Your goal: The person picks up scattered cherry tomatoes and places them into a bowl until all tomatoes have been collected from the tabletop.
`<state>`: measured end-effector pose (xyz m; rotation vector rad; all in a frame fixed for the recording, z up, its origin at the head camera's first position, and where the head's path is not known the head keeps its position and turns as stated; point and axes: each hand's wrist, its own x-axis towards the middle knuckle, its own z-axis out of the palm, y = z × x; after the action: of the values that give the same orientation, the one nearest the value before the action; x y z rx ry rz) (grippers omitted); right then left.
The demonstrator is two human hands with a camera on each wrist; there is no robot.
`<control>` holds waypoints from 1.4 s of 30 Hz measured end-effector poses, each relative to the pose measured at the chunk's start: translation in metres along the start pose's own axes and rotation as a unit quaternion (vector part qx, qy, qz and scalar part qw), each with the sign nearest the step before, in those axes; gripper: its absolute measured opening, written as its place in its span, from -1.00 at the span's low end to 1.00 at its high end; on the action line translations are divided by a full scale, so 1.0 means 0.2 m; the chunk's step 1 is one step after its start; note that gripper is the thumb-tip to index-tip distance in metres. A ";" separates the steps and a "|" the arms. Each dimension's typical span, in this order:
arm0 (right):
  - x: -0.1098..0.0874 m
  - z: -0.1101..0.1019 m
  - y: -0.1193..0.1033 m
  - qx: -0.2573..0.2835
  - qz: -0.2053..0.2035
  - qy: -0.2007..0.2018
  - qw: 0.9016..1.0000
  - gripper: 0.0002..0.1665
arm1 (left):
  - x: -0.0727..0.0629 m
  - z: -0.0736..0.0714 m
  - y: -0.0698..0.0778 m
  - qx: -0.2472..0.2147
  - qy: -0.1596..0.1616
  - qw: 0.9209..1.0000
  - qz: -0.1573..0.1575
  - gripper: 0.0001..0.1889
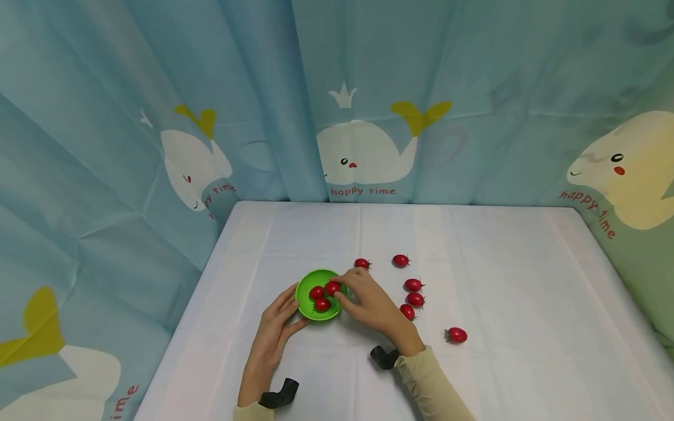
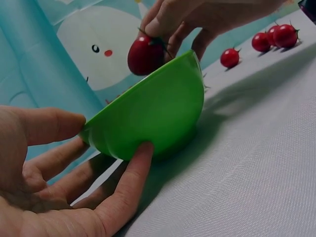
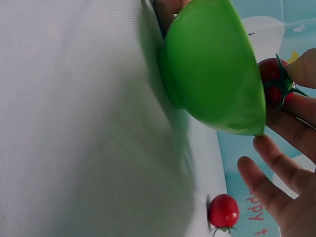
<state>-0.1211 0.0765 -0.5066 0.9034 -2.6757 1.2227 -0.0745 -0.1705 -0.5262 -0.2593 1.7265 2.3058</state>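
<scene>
A small green bowl (image 1: 316, 278) stands on the white-covered table. My left hand (image 1: 274, 327) holds it from the left, one finger at the rim and another digit against the lower side. Inside the bowl lie two red cherry tomatoes, one (image 1: 316, 292) just behind the other (image 1: 322, 304). Over the right part of the bowl, my right hand (image 1: 371, 304) pinches another cherry tomato (image 2: 145, 55) near its green stem. In the right wrist view, this tomato's lower part is hidden behind the bowl's rim.
Several loose cherry tomatoes lie right of the bowl, among them one (image 1: 361, 263) behind the right hand, one (image 1: 401, 261) farther back and one (image 1: 457, 335) nearer the front right. A blue curtain (image 1: 274, 117) with whales hangs around the table (image 1: 516, 280).
</scene>
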 end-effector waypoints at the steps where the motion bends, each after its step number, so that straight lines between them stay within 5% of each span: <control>1: 0.00 0.00 0.00 -0.001 0.000 -0.003 1.000 -0.58 | 0.00 0.00 0.00 -0.001 0.000 1.000 0.000 -0.45; 26: 0.06 0.10 -0.02 -0.082 0.008 -0.028 0.996 -0.56 | -0.01 -0.01 0.00 -0.002 -0.006 1.000 0.006 -0.44; 42: 0.09 0.07 -0.09 -0.190 0.019 -0.071 0.979 -0.61 | 0.00 -0.01 -0.01 0.000 -0.008 1.000 0.005 -0.44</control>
<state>-0.1235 0.0485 -0.4982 0.9084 -2.9014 0.6335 -0.0744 -0.1722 -0.5280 -0.2329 1.7235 2.3096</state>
